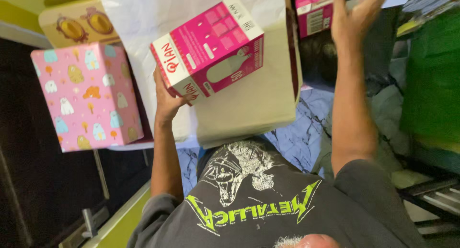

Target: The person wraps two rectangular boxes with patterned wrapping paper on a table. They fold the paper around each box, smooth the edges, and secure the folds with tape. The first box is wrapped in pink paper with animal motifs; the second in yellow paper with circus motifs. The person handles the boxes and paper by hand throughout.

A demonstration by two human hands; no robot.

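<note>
Left hand [167, 102] grips pink-and-white carton [209, 49] from below, at 11 o'clock over open brown cardboard box [254, 109]. Right hand [357, 13] at 1 o'clock, fingers spread, empty, near second pink carton [314, 8]. Carton not yet inside; patterned pink gift box [88, 97] untouched at 9 o'clock.

light: soft, even indoor | shadows: deep at left | blur: right hand [357, 11] smeared | centre sharp
</note>
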